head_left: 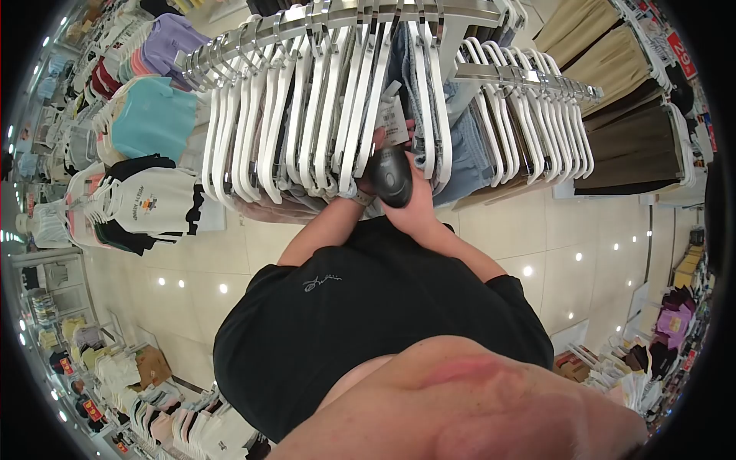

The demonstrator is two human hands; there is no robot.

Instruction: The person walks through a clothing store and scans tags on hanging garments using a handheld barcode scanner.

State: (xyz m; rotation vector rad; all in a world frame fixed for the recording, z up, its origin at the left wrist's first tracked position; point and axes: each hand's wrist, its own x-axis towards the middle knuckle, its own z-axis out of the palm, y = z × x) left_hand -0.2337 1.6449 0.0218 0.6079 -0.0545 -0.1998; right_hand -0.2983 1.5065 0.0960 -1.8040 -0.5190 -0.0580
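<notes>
A black handheld device, which looks like a scanner (392, 178), is held in my right hand (416, 201), with the fingers wrapped round it. Just beyond its front end is a white paper tag (391, 121) with print on it, among the hung clothes. My left hand (366, 186) reaches in between the white hangers (356, 115), left of the device. Fingertips show beside the tag, but the device and hangers cover most of this hand, so its grip is unclear. Blue denim (402, 65) hangs close behind the tag.
A metal rail (268, 34) carries many white hangers across the front. Another rail (529, 77) with trousers stands at the right. Blue and white tops (157, 115) hang at the left. Brown trousers (632, 146) hang at the far right. Below is the tiled floor (506, 238).
</notes>
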